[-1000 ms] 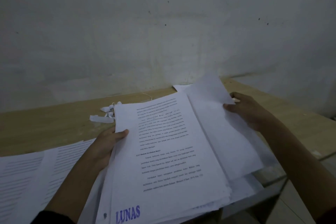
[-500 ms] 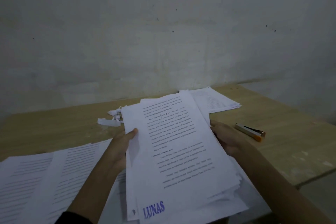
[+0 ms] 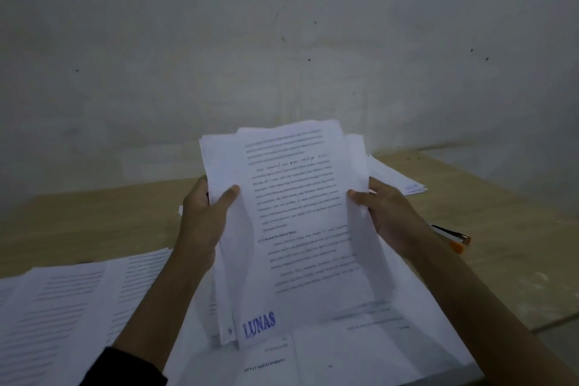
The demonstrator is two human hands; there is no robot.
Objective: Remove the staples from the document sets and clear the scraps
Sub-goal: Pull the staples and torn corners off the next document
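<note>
two hands held one stack of papers (image 3: pixel 291 213) up over a wooden table (image 3: pixel 501 260). the left hand (image 3: pixel 203 216) gripped the stack's left edge, with the thumb on the front page and the fingers behind. the right hand (image 3: pixel 391 216) gripped the right edge the same way. the stack stood nearly upright in front of a plain grey-white wall (image 3: pixel 282 41) with a few dark specks. a blue stamp (image 3: pixel 259 324) reading "lunas" sat near the bottom of the front page. the room was dim.

more printed papers lay flat on the table: a spread (image 3: pixel 62 307) at the left, some sheets (image 3: pixel 376 354) right under the stack, and a small pile (image 3: pixel 394 178) far back by the wall. a small tool (image 3: pixel 454 238) with an orange tip lay just beside the right wrist, partly hidden by it.

half a second before, the stack was lower and leaned back more, and the right hand was under its edge. now the stack was higher and straighter, with the right thumb on the front. the tool had been in full view then.
</note>
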